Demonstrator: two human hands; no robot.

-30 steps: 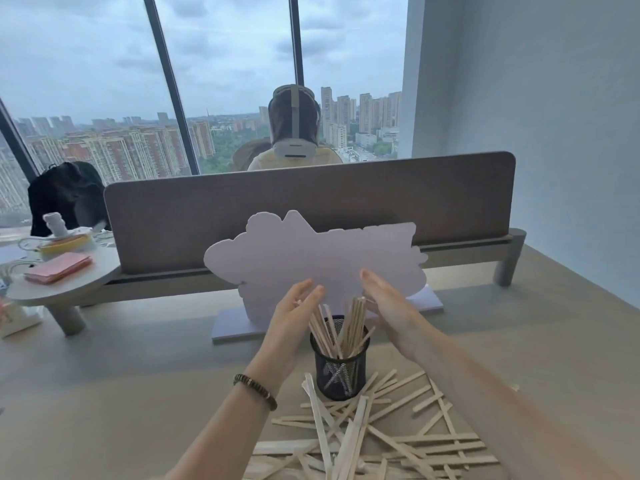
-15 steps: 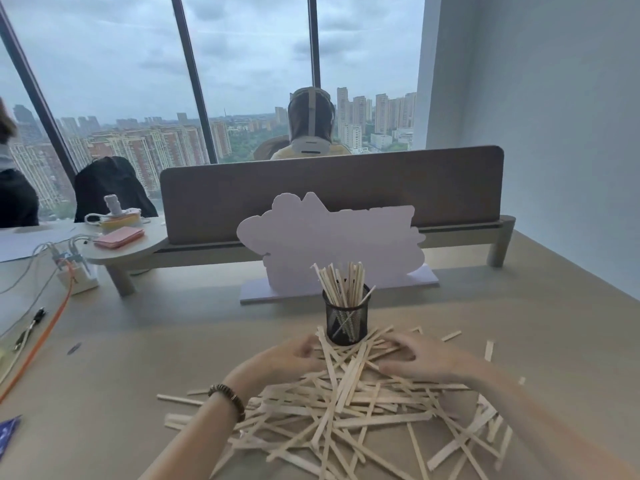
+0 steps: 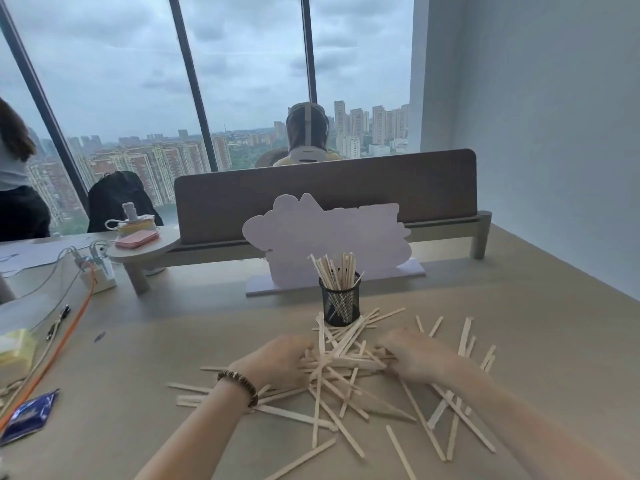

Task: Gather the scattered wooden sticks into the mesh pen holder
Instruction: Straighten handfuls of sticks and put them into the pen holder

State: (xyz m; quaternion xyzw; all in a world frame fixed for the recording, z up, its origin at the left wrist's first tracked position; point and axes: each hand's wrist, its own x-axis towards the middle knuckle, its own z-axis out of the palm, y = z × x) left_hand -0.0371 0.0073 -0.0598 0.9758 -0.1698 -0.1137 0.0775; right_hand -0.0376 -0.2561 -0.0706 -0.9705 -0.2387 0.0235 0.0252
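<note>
A black mesh pen holder (image 3: 339, 306) stands upright on the beige table (image 3: 173, 358), with several wooden sticks (image 3: 334, 271) poking out of its top. A loose heap of scattered wooden sticks (image 3: 343, 393) lies in front of it. My left hand (image 3: 277, 362), with a bead bracelet on the wrist, presses into the heap from the left. My right hand (image 3: 415, 358) presses in from the right. Both hands curl around a bunch of sticks lying between them. My fingertips are hidden among the sticks.
A white cut-out sign (image 3: 329, 237) on a flat base stands just behind the holder, before a grey desk divider (image 3: 311, 195). At left are a power strip (image 3: 97, 275) with an orange cable, a small round shelf (image 3: 142, 247) and a blue packet (image 3: 27, 417). A person sits beyond the divider.
Both hands came down from the top of the holder to the heap and closed in on the sticks. The view has pulled back and shows more of the table.
</note>
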